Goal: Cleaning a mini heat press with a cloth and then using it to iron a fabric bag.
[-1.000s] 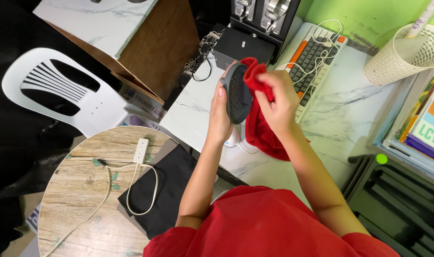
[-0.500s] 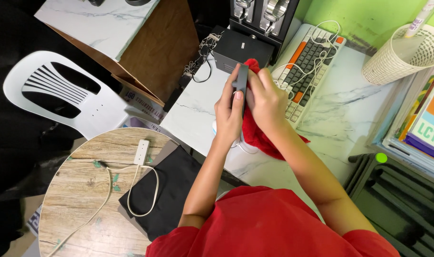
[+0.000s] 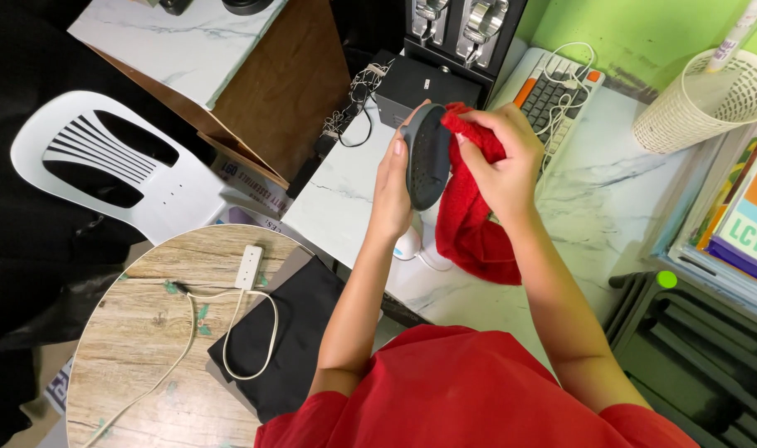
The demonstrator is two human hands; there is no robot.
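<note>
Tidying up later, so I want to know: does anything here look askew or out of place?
A white power strip lies on the round wooden table, its cord trailing in loose loops. A keyboard sits tilted with its cable bunched on top.

Dark grey perforated iron soleplate [image 3: 427, 155] upright, red cloth [image 3: 475, 217] bunched against it.

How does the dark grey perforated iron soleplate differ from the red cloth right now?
The dark grey perforated iron soleplate is rigid, smooth and dotted with holes; the red cloth is soft and bunched. The left hand holds the soleplate upright, while the cloth hangs from the right hand. Both are held above the white marble-pattern table, touching each other.
</note>
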